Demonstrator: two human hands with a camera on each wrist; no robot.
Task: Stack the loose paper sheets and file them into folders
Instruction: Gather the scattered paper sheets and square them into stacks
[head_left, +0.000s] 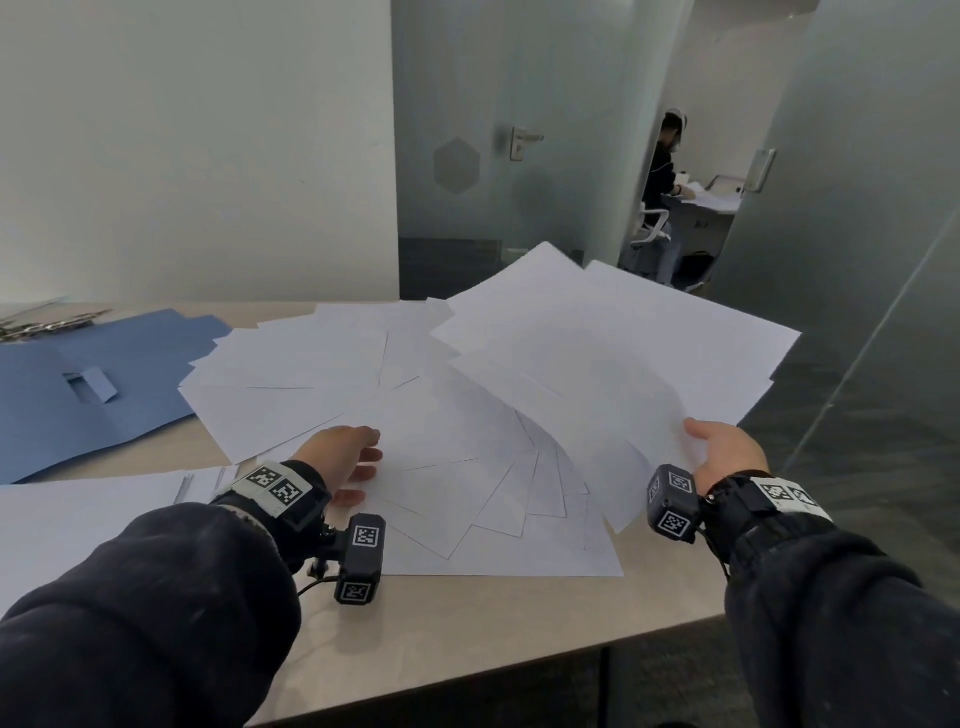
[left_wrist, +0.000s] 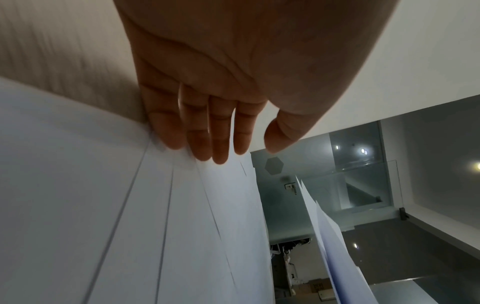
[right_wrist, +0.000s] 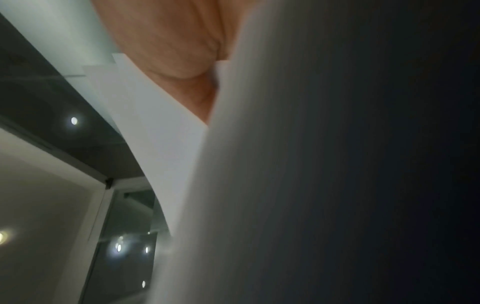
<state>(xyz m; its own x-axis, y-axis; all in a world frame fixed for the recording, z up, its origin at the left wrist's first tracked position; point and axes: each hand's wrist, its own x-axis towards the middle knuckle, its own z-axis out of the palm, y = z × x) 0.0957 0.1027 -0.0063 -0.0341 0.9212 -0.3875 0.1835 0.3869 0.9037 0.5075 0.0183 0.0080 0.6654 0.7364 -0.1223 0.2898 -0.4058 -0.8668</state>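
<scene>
On the beige surface (head_left: 467, 629) loose white sheets (head_left: 441, 467) are fanned beside an opened blue folder (head_left: 78, 395), the left hand (head_left: 340, 460) being laid flat with straight fingers (left_wrist: 200, 142) on them while a lifted bunch of sheets (head_left: 623, 353) is gripped by the right hand (head_left: 730, 452).

Matt white paper sheets (head_left: 467, 415), matt blue card folder (head_left: 78, 405), smooth beige tabletop (head_left: 467, 623).

Paper everywhere, counts below

One blue folder (head_left: 78, 384), two hands, one table (head_left: 467, 634), and loose white sheets (head_left: 415, 415), way too overlapped to count.
</scene>
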